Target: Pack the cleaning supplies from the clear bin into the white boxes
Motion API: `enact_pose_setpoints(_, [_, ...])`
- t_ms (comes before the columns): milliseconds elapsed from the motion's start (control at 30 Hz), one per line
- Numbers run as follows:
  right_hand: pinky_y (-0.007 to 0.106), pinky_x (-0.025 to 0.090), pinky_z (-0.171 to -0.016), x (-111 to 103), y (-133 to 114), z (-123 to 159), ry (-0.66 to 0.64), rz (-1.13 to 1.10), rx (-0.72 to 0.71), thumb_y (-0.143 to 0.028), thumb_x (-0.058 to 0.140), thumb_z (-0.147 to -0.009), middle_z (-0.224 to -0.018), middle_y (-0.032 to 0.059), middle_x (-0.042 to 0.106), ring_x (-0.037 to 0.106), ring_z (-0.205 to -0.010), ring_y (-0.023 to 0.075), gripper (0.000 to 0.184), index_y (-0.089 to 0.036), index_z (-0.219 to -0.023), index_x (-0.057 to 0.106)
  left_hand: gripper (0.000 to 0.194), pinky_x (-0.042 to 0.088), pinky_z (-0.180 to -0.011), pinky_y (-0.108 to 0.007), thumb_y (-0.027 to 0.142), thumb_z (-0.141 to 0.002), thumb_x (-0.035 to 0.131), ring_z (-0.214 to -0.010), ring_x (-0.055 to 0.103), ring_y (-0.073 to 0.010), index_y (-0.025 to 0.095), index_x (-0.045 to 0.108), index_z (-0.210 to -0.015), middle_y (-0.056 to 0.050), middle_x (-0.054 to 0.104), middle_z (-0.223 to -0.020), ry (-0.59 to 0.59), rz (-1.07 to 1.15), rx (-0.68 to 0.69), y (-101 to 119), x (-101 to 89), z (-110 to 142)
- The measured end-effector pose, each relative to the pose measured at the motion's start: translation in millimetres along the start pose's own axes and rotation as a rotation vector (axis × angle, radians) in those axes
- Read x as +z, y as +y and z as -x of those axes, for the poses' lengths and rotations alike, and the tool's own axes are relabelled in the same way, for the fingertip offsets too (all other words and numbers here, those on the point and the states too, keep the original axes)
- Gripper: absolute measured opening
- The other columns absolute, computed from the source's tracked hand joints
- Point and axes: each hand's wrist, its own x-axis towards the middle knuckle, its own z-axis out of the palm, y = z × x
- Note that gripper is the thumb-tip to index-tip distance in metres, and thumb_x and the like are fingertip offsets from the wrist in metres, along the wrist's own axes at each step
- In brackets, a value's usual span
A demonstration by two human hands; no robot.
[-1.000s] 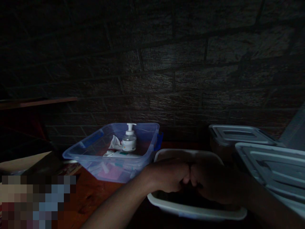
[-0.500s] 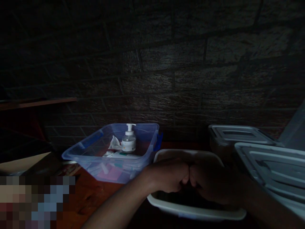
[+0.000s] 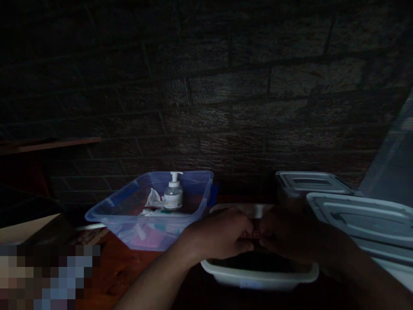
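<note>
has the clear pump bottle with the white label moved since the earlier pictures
No. The clear pump bottle keeps its place against the rim of the translucent blue plastic bin; the whole view shifted slightly.

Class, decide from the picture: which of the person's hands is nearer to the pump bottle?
Left. The left hand is right of the pump bottle and closer to the camera; the right hand is farther right.

On the counter [image 3: 119, 269], the open bin [image 3: 151, 237] stands left of the basin [image 3: 258, 279]; the pump bottle [image 3: 173, 197] is in the bin. Right of the basin are two lidded boxes [image 3: 364, 219], one behind the other. The wall [image 3: 206, 107] rises behind.
</note>
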Motion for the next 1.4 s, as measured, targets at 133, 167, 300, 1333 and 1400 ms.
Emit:
enact_pose_setpoints(133, [0.025,0.044,-0.068,-18,-4,14,0.093,0.043,0.087,-0.026,0.052,-0.101,-0.098,0.0096,0.073,0.067,-0.084,0.0204,0.027,-0.014,-0.102,0.077,0.021,0.050,-0.082,-0.031,0.030,-0.098,0.061,-0.095,0.069,-0.0197,0.023,0.073,-0.113,-0.004,0.075,-0.098,0.177,0.003,-0.044,3,-21.5,19])
enact_pose_setpoints(167, [0.026,0.045,-0.073,-21,-4,17,0.112,0.058,0.102,-0.027,0.054,-0.101,-0.101,0.0097,0.072,0.068,-0.089,0.0220,0.026,-0.015,-0.105,0.077,0.024,0.050,-0.085,-0.032,0.031,-0.098,0.060,-0.099,0.068,-0.0203,0.024,0.071,-0.118,-0.004,0.074,-0.101,0.219,-0.005,-0.069,1,-23.7,23])
enact_pose_setpoints(300, [0.028,0.045,-0.083,-17,2,22,0.225,0.011,0.089,-0.034,0.059,-0.100,-0.104,0.0070,0.073,0.066,-0.098,0.0223,0.024,-0.020,-0.107,0.076,0.030,0.049,-0.090,-0.035,0.034,-0.099,0.058,-0.104,0.065,-0.0221,0.023,0.068,-0.125,-0.006,0.072,-0.106,0.251,-0.041,-0.123,-6,-23.0,28])
enact_pose_setpoints(1333, [0.031,0.048,-0.084,56,10,93,0.245,-0.239,0.024,-0.038,0.049,-0.107,-0.101,0.0048,0.070,0.065,-0.093,0.0207,0.030,-0.024,-0.099,0.075,0.015,0.042,-0.101,-0.043,0.026,-0.103,0.053,-0.107,0.062,-0.0242,0.021,0.063,-0.092,-0.003,0.071,-0.102,0.240,-0.001,-0.086,33,62.4,84])
enact_pose_setpoints(1400, [0.032,0.049,-0.087,57,11,98,0.248,-0.259,0.013,-0.037,0.051,-0.106,-0.106,0.0049,0.070,0.065,-0.098,0.0209,0.026,-0.025,-0.102,0.074,0.015,0.042,-0.102,-0.044,0.025,-0.103,0.052,-0.107,0.061,-0.0240,0.022,0.062,-0.093,-0.003,0.071,-0.104,0.232,0.009,-0.085,35,66.5,85])
